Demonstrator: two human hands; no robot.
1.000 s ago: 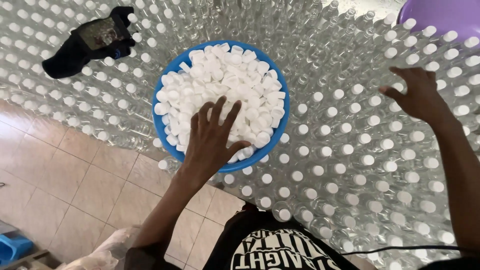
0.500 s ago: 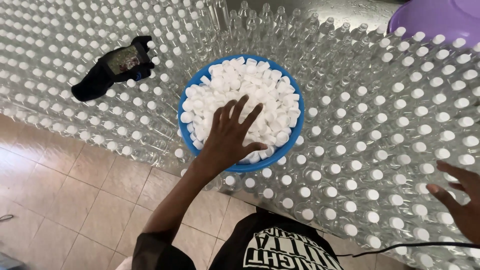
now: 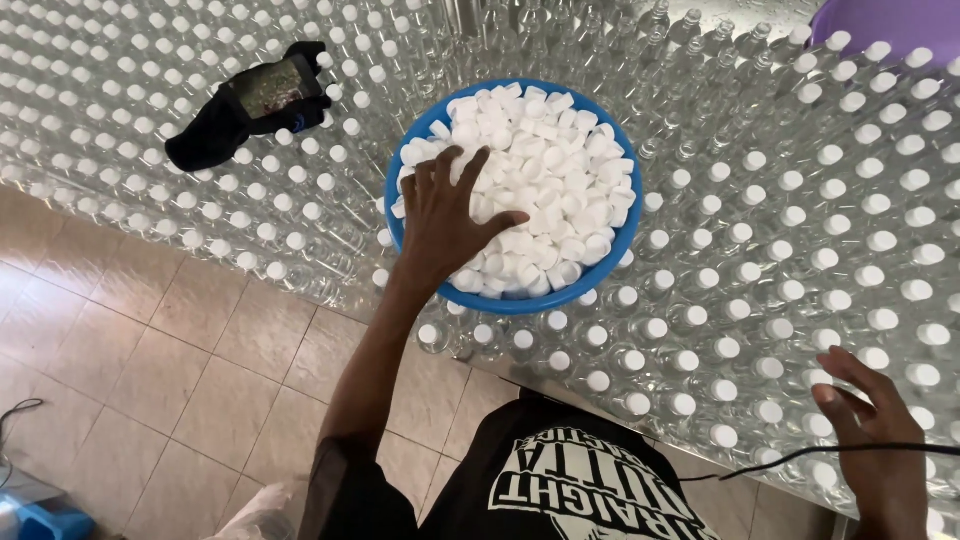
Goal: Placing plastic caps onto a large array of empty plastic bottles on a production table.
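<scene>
At about ten o'clock a black glove (image 3: 215, 125) with a dark phone (image 3: 270, 87) on it lies on top of the capped clear bottles (image 3: 780, 250) that fill the upper and right parts of the view. Below them, from seven to nine o'clock, tan floor tiles (image 3: 150, 350) show. Just left of centre, the left hand (image 3: 445, 220) rests palm down in the blue bowl (image 3: 520, 300), fingers spread over the heap of white caps (image 3: 545, 190); whether it grips any cap I cannot tell. The bowl sits on the bottle tops near twelve o'clock of the person's black shirt (image 3: 560, 480). At one o'clock a purple basin (image 3: 890, 20) edges in. At four o'clock the right hand (image 3: 875, 430) hovers over the bottles, fingers loosely open, holding nothing.
</scene>
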